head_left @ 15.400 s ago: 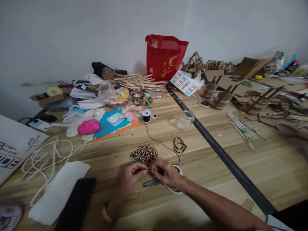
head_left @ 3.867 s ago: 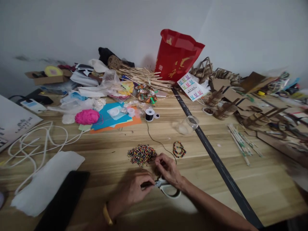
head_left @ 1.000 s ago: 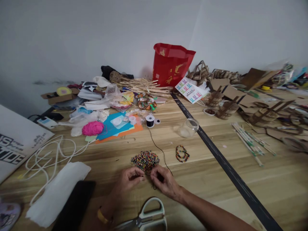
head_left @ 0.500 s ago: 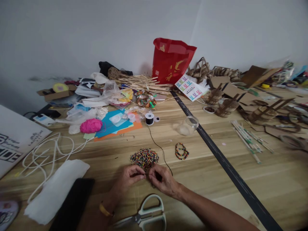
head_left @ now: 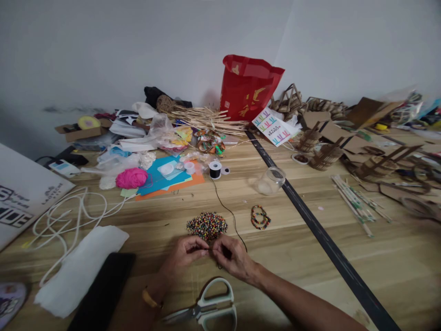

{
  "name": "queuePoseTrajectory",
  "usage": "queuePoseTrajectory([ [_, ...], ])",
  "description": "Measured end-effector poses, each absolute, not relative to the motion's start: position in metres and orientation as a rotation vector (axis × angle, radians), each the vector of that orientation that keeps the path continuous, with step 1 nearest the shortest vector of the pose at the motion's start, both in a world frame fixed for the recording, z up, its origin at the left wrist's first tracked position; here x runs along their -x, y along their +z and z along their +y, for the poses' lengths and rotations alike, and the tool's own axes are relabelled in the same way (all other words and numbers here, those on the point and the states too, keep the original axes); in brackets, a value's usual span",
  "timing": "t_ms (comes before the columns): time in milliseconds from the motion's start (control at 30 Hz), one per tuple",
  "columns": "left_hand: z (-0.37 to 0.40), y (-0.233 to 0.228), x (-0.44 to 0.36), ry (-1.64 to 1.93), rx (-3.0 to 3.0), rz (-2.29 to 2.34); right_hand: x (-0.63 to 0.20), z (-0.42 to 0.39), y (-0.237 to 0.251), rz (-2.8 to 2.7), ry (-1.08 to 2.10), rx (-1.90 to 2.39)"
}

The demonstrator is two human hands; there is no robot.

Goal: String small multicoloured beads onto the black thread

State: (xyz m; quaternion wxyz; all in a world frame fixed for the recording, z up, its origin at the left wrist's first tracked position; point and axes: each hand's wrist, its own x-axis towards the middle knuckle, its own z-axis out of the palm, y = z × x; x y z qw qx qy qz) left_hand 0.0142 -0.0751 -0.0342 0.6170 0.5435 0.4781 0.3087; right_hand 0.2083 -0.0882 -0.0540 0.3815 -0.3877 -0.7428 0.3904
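Just in front of a heap of small multicoloured beads [head_left: 206, 225], my two hands meet nearly fingertip to fingertip. My right hand [head_left: 234, 258] pinches a thin black cord [head_left: 233, 219], which runs back to a spool [head_left: 215, 170] and hangs in a small loop below the fingers. My left hand [head_left: 188, 252] is closed in a pinch; a tiny dark bit shows at its fingertips, too small to name. Two beaded bracelets [head_left: 260, 217] lie right of the heap. Scissors [head_left: 215, 305] with pale handles rest on the table below my hands.
A clear jar [head_left: 270, 180] stands beyond the bracelets. At left lie a black phone-like slab [head_left: 103, 294], white tissue [head_left: 82, 271] and a white cable [head_left: 81, 207]. Pink yarn [head_left: 131, 178], a red bag [head_left: 251, 87] and small woven baskets [head_left: 325, 154] sit farther back.
The view has shifted very slightly. Both hands keep their pinch in almost the same place, with the fingertips barely moved.
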Motion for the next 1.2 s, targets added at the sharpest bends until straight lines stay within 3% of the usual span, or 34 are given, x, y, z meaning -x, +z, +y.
queuePoseTrajectory([
  [1200, -0.0748, -0.0352, -0.0135, 0.697, -1.289, 1.094, -0.2075, -0.0875, -0.0495, -1.992, 0.926, 0.996],
])
